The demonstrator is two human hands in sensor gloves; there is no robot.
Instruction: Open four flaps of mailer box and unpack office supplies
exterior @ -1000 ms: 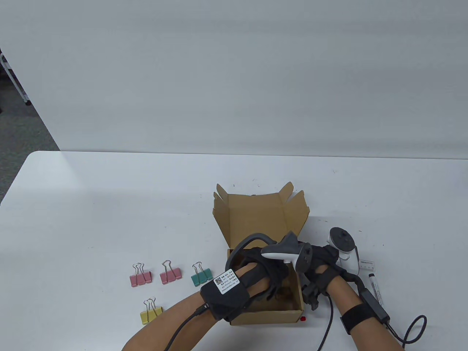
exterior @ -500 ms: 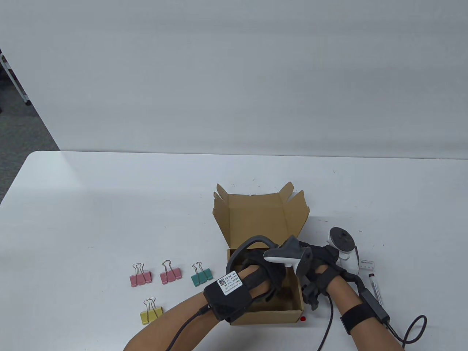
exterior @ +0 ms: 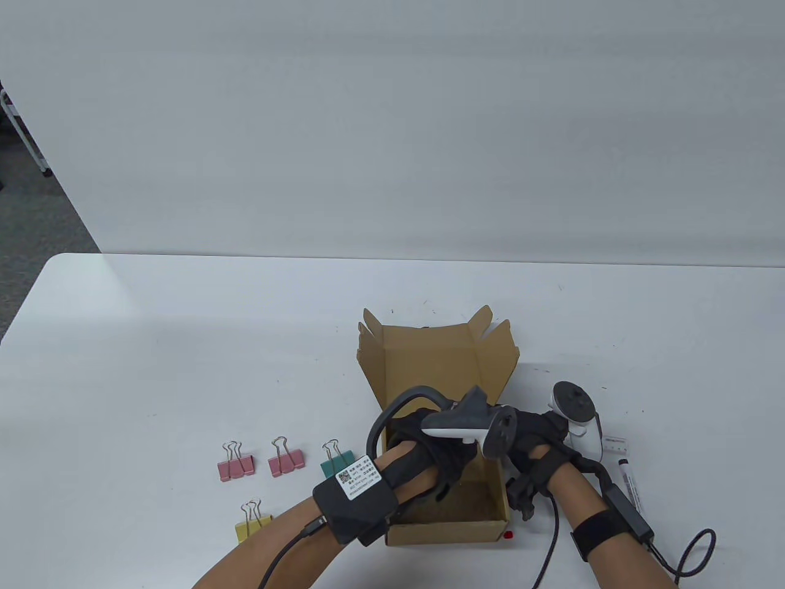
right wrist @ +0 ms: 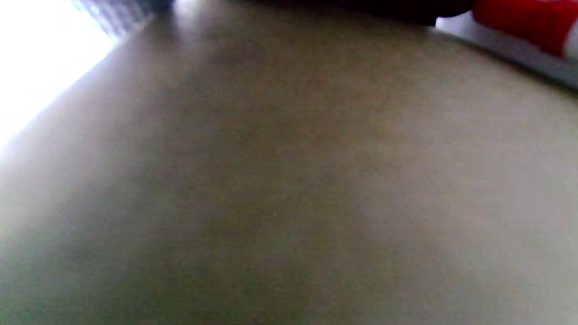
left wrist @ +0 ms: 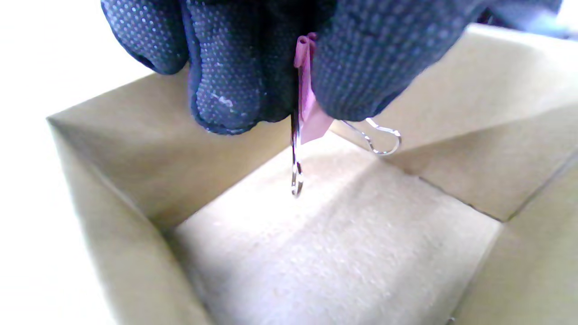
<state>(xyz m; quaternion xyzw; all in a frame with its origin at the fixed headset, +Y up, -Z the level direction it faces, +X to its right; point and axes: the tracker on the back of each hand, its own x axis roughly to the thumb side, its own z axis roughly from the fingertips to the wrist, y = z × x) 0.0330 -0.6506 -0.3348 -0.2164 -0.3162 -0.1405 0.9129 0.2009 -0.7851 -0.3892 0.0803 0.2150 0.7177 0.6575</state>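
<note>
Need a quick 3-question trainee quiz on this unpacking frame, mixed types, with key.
1. True or false: the left hand pinches a pink binder clip above the floor of the mailer box.
2. How many binder clips lie on the table left of the box? A) two B) four C) six
3. Fill in: right of the right hand lies a ____.

Key: 1 true; 2 B; 3 marker pen.
</note>
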